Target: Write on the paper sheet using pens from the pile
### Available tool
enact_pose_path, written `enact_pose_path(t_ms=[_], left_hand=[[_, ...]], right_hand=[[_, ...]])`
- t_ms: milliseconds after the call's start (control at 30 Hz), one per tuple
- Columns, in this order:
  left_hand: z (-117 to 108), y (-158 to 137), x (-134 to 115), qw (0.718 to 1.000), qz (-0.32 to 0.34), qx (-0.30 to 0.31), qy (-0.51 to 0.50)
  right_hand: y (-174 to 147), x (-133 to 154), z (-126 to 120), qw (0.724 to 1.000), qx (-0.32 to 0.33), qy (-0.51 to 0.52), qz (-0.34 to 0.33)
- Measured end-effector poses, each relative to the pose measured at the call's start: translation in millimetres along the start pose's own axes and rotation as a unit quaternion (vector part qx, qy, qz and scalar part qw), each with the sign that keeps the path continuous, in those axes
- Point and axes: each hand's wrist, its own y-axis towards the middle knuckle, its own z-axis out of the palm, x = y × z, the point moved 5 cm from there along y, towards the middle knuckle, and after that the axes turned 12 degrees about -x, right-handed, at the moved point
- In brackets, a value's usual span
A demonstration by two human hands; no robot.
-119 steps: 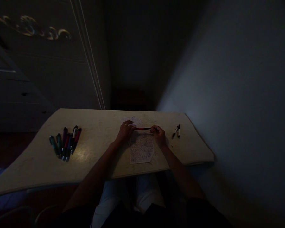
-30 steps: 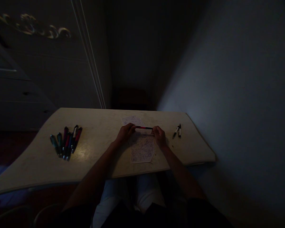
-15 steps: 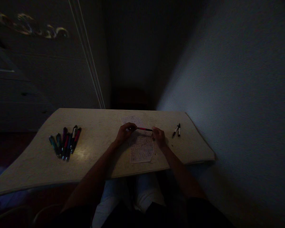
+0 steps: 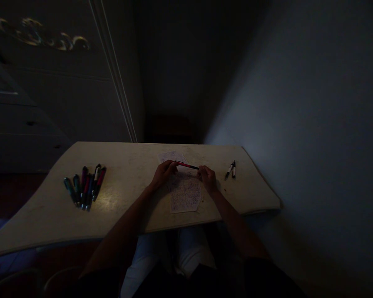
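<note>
A red and black pen (image 4: 188,165) is held between my two hands, lying nearly level and sloping slightly down to the right. My left hand (image 4: 164,174) is closed on its left end, where a clip shows. The fingers of my right hand (image 4: 207,178) pinch the dark right end. Below the pen lies a sheet of paper (image 4: 185,196) covered in dense bluish marks. A second marked paper (image 4: 170,156) lies behind it, partly hidden by my left hand. The scene is dim, so fine detail at the fingertips is hard to make out.
On the left of the white table (image 4: 124,165) lies a group of several pens (image 4: 88,188) in teal, purple, red, blue and white. Two white and black pens (image 4: 231,169) rest at the right. A tiny dark bit (image 4: 225,190) lies near them. A wall (image 4: 313,124) rises on the right.
The pen's left end has risen a little and its clip now shows. My left fingers have shifted and closed around that end. My right hand has hardly moved.
</note>
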Motion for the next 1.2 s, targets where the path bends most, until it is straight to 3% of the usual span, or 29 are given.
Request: enact_pose_path(t_ms=[200,400,900,1000,1200], left_hand=[[2,2,2,0.996,-0.054,0.006,-0.076],[8,-1,17,0.973,-0.141,0.003,-0.186],[-1,0,4,0.999,-0.011,0.004,-0.052],[-1,-1,5,0.998,-0.021,-0.006,-0.064],[-2,-3,14,0.979,-0.110,-0.067,-0.158]], right_hand=[[-1,-1,2,1.000,0.018,-0.011,-0.002],[-2,0,4,0.999,0.034,-0.006,-0.010],[-1,-4,1,1.000,0.026,-0.008,0.015],[-3,-3,1,0.999,0.028,-0.004,0.026],[-7,2,4,0.998,0.060,-0.006,0.027]])
